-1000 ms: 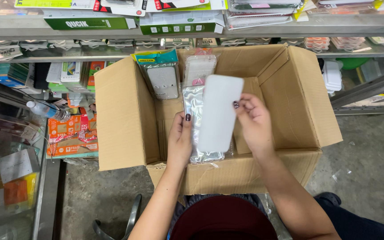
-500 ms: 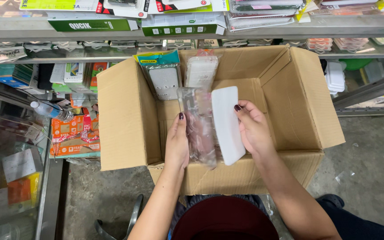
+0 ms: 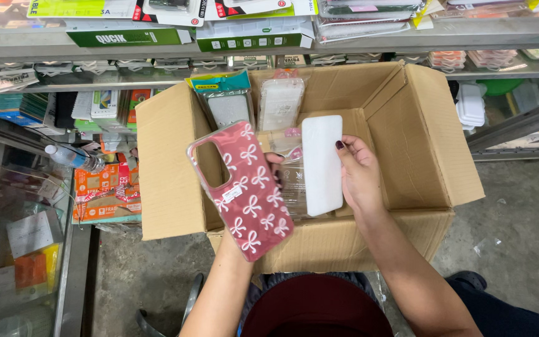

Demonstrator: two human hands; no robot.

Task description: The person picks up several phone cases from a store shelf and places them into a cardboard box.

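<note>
Gripping red case (image 3: 244, 190), left hand (image 3: 271, 181); right hand (image 3: 360, 175) pinching white insert (image 3: 321, 163)

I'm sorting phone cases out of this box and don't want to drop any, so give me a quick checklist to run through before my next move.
1. Left hand grips the red bow-patterned phone case: ok.
2. Right hand holds the white flat rectangular case by its edge: ok.
3. Clear plastic sleeve between the hands is secured: cannot tell.
4. Open brown cardboard box sits under both hands: ok.
5. Packaged cases stand upright at the box's back wall: ok.
</note>
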